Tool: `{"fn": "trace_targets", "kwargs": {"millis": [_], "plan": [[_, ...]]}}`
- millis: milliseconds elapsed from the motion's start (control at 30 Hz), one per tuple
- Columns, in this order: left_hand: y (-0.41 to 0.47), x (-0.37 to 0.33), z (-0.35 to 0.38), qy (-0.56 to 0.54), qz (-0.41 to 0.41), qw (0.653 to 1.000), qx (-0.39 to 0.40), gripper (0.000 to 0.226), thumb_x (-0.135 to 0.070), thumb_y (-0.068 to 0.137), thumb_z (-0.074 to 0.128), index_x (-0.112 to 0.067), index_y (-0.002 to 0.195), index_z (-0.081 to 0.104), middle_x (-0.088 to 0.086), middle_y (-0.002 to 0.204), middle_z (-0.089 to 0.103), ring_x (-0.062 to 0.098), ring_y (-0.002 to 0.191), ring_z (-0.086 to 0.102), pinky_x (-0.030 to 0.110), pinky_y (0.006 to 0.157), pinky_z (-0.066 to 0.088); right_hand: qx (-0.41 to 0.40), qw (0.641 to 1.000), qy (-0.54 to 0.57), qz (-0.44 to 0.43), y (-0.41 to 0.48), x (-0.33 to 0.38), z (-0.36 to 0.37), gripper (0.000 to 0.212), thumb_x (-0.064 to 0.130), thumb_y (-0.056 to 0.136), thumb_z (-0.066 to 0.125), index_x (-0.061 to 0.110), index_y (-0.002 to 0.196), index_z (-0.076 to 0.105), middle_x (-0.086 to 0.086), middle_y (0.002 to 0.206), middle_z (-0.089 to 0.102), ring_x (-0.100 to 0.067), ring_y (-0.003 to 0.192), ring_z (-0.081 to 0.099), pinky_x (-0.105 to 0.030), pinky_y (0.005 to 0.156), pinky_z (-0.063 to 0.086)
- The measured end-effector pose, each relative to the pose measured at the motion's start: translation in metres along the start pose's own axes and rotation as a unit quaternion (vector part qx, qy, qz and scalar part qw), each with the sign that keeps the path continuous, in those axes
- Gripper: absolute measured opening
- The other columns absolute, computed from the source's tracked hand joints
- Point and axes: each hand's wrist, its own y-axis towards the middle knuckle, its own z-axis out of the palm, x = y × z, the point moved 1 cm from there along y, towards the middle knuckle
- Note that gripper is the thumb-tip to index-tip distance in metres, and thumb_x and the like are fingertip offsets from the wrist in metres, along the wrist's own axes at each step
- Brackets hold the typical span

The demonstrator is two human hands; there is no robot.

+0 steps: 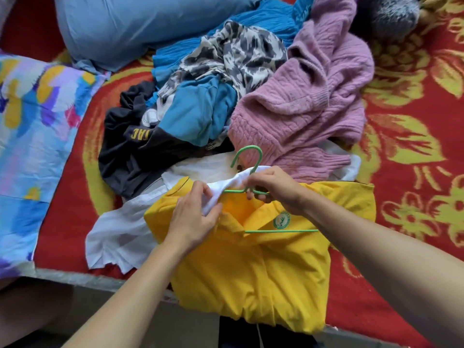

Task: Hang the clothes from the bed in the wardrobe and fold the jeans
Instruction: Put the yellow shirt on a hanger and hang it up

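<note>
A yellow polo shirt [253,272] with a white collar lies at the bed's front edge, partly hanging over it. A green wire hanger [247,156] sits in its neck opening, hook pointing away from me; its bottom bar shows across the chest. My left hand [194,217] pinches the white collar on the left side. My right hand [273,188] grips the hanger just below the hook. Behind lies a pile: a pink knit sweater [306,111], a black top [133,149], blue garments [200,109], a black-and-white patterned piece [238,56] and a white garment [120,234].
The bed has a red blanket with yellow flowers [414,121]. A colourful pillow [32,136] lies at the left and a light blue pillow [130,26] at the back. A grey furry thing [391,16] sits at the far right. The floor is below the bed edge.
</note>
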Motion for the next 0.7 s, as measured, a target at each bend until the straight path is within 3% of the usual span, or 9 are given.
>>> {"fn": "trace_targets", "kwargs": {"millis": [67,133,200,233,333,433,533,600,700], "plan": [[0.001,0.0,0.002,-0.01,-0.006,1.0,-0.002,0.025,-0.028,0.087,0.065,-0.025,0.09,0.04,-0.005,0.064,0.05,0.022,0.06,0.049,0.041,0.058,0.038,0.012,0.998,0.044,0.047,0.002,-0.003,-0.007,0.028,0.041,0.079,0.07,0.015,0.087,0.074,-0.002,0.08,0.068,-0.013,0.069,0.053,-0.024,0.058,0.037],[0.0,0.001,0.0,-0.003,-0.003,1.0,-0.015,0.025,-0.027,0.089,0.065,-0.022,0.091,0.041,-0.003,0.061,0.05,0.021,0.058,0.049,0.04,0.057,0.038,-0.1,0.991,0.062,0.067,0.012,-0.015,-0.026,0.028,0.043,0.078,0.072,0.018,0.09,0.073,-0.002,0.092,0.068,-0.014,0.084,0.058,-0.025,0.066,0.042],[-0.005,0.002,-0.003,-0.008,0.001,0.999,-0.031,0.027,-0.032,0.087,0.066,-0.021,0.091,0.042,-0.003,0.061,0.051,0.024,0.059,0.051,0.04,0.057,0.039,-0.26,0.959,-0.068,0.087,0.025,-0.038,-0.052,0.045,0.049,0.071,0.078,0.015,0.101,0.071,-0.004,0.099,0.068,-0.017,0.095,0.061,-0.029,0.077,0.049],[-0.007,0.002,-0.004,-0.009,0.003,0.999,-0.032,0.03,-0.039,0.085,0.066,-0.022,0.091,0.042,-0.003,0.061,0.051,0.026,0.06,0.051,0.04,0.057,0.04,-0.285,0.934,-0.17,0.131,0.029,-0.051,-0.058,0.06,0.055,0.067,0.08,0.013,0.108,0.068,-0.004,0.104,0.067,-0.02,0.1,0.062,-0.033,0.084,0.05],[-0.012,0.002,-0.004,0.02,-0.002,1.0,-0.013,0.049,-0.064,0.071,0.06,-0.026,0.099,0.047,-0.009,0.06,0.046,0.025,0.063,0.045,0.037,0.058,0.035,-0.183,0.893,-0.325,0.252,0.03,-0.082,-0.055,0.064,0.056,0.061,0.08,0.01,0.104,0.066,-0.007,0.096,0.066,-0.025,0.09,0.065,-0.033,0.077,0.052],[-0.014,0.004,0.0,0.028,-0.011,0.999,0.013,0.069,-0.077,0.061,0.056,-0.032,0.113,0.049,-0.011,0.076,0.057,0.024,0.075,0.053,0.035,0.066,0.039,-0.159,0.925,-0.221,0.264,0.019,-0.096,-0.034,0.025,0.026,0.075,0.077,0.003,0.086,0.073,-0.006,0.071,0.06,-0.018,0.059,0.054,-0.027,0.056,0.044],[-0.016,-0.003,0.017,0.048,0.011,0.997,0.057,0.076,-0.085,0.057,0.051,-0.037,0.116,0.05,-0.01,0.109,0.066,0.021,0.1,0.061,0.039,0.084,0.045,-0.221,0.938,-0.138,0.227,0.018,-0.114,-0.016,0.016,0.022,0.07,0.073,0.008,0.064,0.069,-0.004,0.06,0.059,-0.02,0.061,0.053,-0.034,0.056,0.048],[-0.017,-0.014,0.034,0.138,0.045,0.987,0.076,0.079,-0.092,0.057,0.04,-0.04,0.114,0.053,-0.013,0.11,0.066,0.016,0.102,0.061,0.039,0.085,0.041,-0.24,0.941,-0.115,0.207,0.018,-0.117,-0.003,0.022,0.03,0.064,0.067,0.008,0.068,0.067,-0.007,0.07,0.067,-0.026,0.07,0.062,-0.044,0.068,0.055],[-0.017,-0.02,0.042,0.244,0.068,0.965,0.066,0.087,-0.098,0.057,0.027,-0.031,0.098,0.066,-0.009,0.085,0.066,0.018,0.091,0.059,0.036,0.073,0.035,-0.333,0.884,-0.235,0.227,0.012,-0.103,-0.01,0.05,0.053,0.07,0.07,0.021,0.106,0.056,-0.006,0.109,0.063,-0.03,0.104,0.061,-0.034,0.076,0.042]]}}
